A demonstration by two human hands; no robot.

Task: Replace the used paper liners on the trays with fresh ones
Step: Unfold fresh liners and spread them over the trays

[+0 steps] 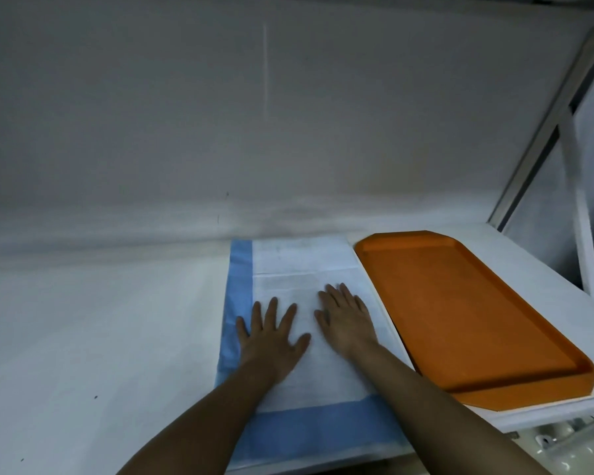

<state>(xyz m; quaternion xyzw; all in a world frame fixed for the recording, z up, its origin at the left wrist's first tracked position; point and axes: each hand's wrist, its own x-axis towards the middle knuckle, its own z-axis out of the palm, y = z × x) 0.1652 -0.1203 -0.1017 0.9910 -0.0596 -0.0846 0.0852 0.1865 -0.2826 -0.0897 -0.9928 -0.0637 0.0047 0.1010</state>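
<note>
Left hand (271,332) and right hand (348,320) spread flat, gripping nothing, on blue-bordered paper liner (299,272) lying on worktop (83,320); just beside, orange tray (460,303) bare, unlined; lining evidently outstanding.

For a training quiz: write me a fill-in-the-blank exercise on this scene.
1. The tray is coloured ____.
2. Both hands, left hand and right hand, lie flat on the ____-bordered paper sheet.
3. The tray lies to the ____ of the sheet.
4. The tray holds ____ liner.

Missing words: orange; blue; right; no
</note>
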